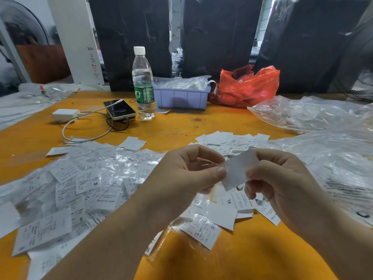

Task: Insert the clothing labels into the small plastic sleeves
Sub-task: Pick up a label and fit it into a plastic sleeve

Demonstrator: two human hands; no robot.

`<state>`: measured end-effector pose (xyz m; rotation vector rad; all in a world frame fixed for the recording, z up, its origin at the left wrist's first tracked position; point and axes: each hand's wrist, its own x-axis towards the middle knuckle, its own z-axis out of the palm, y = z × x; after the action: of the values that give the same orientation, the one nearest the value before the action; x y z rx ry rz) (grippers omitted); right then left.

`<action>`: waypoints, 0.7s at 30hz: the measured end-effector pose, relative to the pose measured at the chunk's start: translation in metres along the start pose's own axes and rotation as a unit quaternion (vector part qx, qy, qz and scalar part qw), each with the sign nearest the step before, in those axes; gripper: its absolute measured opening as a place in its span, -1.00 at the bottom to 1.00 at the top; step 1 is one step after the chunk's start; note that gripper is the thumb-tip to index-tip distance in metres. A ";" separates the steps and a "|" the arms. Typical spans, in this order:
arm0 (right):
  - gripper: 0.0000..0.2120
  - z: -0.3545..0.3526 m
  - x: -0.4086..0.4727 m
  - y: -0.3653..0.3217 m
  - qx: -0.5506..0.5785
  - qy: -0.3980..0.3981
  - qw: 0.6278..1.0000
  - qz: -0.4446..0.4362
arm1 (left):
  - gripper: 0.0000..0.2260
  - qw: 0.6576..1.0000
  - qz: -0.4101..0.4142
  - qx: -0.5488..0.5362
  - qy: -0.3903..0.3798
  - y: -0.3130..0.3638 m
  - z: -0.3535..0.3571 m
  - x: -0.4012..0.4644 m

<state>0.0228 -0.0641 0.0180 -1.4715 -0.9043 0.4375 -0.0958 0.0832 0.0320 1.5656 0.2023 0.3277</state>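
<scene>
Above the near bench [232, 122], left hand [187, 174] and right hand [282, 178] are each pinching opposite edges of a light, floppy label [238, 168], seemingly easing it into a flimsy sleeve.

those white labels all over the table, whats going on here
A person is packing clothing labels into small plastic sleeves at an orange table. The right hand pinches a blank-looking white label, and the left hand pinches its other edge, apparently with a clear sleeve, which is hard to make out. A big heap of already sleeved labels lies to the left, and loose labels lie beyond the hands.
</scene>
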 end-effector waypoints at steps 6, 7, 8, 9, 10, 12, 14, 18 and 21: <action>-0.84 0.007 -0.003 -0.004 -0.054 -0.068 0.996 -0.011 | -0.83 0.999 0.015 0.013 0.026 -0.002 -0.002 0.000; -0.85 0.008 -0.003 -0.004 -0.060 -0.072 0.995 -0.017 | -0.83 0.999 0.017 0.012 0.025 -0.002 -0.002 0.000; -0.86 0.008 -0.003 -0.003 -0.064 -0.073 0.995 -0.023 | -0.83 0.999 0.019 0.008 0.025 -0.002 -0.002 0.000; -0.86 0.007 -0.002 -0.003 -0.067 -0.071 0.995 -0.027 | -0.82 0.999 0.020 0.002 0.027 -0.002 -0.002 0.000; -0.86 0.006 -0.002 -0.003 -0.070 -0.070 0.995 -0.030 | -0.81 0.999 0.021 -0.004 0.030 -0.002 -0.002 0.000; -0.77 0.004 -0.002 -0.002 -0.068 -0.069 0.995 -0.034 | -0.77 0.999 0.020 -0.022 0.042 -0.001 -0.002 0.000; -0.72 0.003 -0.002 -0.001 -0.063 -0.074 0.995 -0.036 | -0.74 0.998 0.022 -0.037 0.055 -0.001 -0.002 0.000; -0.74 0.003 -0.001 0.000 -0.057 -0.078 0.995 -0.032 | -0.76 0.996 0.022 -0.043 0.069 -0.001 -0.001 0.000; -0.76 0.004 -0.002 0.000 -0.059 -0.087 0.994 -0.032 | -0.77 0.996 0.022 -0.036 0.074 -0.002 0.000 0.000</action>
<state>0.0185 -0.0625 0.0170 -1.5242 -1.1296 0.4769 -0.0954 0.0829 0.0296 1.4779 0.2683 0.4804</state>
